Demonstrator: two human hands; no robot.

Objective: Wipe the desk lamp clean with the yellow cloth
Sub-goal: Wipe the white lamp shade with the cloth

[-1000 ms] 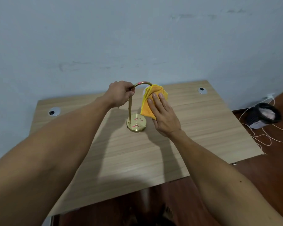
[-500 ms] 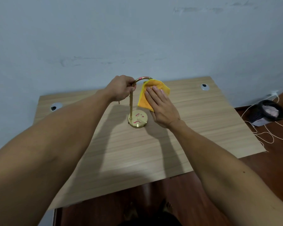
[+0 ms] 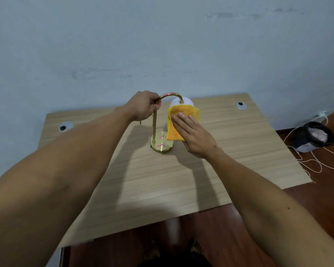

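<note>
A small brass desk lamp (image 3: 154,130) stands on the wooden desk (image 3: 162,182), with a curved neck, a round base (image 3: 162,146) bearing red marks, and a white shade (image 3: 178,101) hanging from the neck's end. My left hand (image 3: 143,106) is closed around the top of the stem where it bends. My right hand (image 3: 193,132) presses the folded yellow cloth (image 3: 183,116) flat against the side of the shade; the cloth hangs down toward the base. Only the shade's top shows above the cloth.
The desk backs against a pale blue wall, with cable grommets at the left (image 3: 65,126) and right (image 3: 241,105) rear corners. A black mesh bin (image 3: 314,136) and white cords (image 3: 316,162) lie on the brown floor to the right.
My right hand slid the cloth down the shade, uncovering its white top. The left hand kept its grip on the stem. The head camera shifted slightly.
</note>
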